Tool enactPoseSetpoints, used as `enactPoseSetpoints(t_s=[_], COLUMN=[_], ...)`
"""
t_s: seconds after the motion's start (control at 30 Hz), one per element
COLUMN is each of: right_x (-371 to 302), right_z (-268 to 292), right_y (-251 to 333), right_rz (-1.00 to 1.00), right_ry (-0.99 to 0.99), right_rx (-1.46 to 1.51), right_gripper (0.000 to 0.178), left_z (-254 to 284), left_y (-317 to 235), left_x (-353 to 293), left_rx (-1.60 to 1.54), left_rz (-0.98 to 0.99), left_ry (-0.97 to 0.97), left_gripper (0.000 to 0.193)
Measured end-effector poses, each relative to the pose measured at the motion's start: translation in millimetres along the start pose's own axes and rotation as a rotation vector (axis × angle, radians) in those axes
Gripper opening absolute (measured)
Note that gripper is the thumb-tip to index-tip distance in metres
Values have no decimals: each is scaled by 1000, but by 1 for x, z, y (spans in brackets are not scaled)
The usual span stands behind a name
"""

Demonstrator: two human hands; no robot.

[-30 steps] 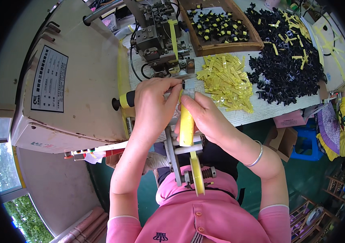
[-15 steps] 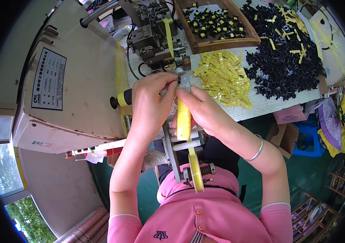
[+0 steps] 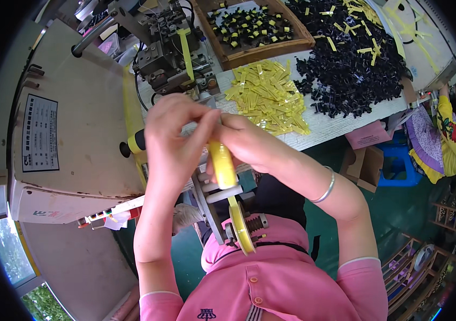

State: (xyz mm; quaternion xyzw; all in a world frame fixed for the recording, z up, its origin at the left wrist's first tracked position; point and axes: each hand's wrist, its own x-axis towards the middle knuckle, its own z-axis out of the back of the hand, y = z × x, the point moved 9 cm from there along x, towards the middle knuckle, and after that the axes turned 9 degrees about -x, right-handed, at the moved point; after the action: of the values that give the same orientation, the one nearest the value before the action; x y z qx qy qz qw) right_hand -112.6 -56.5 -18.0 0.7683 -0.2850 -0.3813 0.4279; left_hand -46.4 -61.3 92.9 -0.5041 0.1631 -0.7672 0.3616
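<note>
yellow cylindrical bar (image 3: 222, 167), enclosed by the curled right hand (image 3: 243, 140), its long axis running far and slightly left, beyond the yellow tape reel (image 3: 238, 225); left hand (image 3: 175, 127) pinched, contents hidden; the bar's earlier visible tip now covered.

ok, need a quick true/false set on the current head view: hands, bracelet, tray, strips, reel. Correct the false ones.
1. The right hand holds a yellow-wrapped handle. True.
2. The left hand rests on the wooden tray. False: the left hand is beside the right hand, well away from the wooden tray.
3. The pile of yellow strips lies between the metal machine and the black pile. True.
4. The silver bracelet is on the left arm. False: it is on the right arm.
5. The yellow reel is nearer the person's body than the strips are. True.
</note>
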Motion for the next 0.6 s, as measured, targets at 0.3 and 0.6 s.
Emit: enactPoseSetpoints(t_s=[0.3,0.6], right_x=[-17,57], right_z=[149,185], right_y=[48,61], right_rz=[223,-3], right_ry=[-605,-635], right_rx=[-693,-1228], right_gripper=[16,34], left_z=[39,19], left_y=[9,-9], left_x=[-63,-48], left_rx=[189,167], left_rz=[171,99], left_ry=[12,47], left_gripper=[31,27])
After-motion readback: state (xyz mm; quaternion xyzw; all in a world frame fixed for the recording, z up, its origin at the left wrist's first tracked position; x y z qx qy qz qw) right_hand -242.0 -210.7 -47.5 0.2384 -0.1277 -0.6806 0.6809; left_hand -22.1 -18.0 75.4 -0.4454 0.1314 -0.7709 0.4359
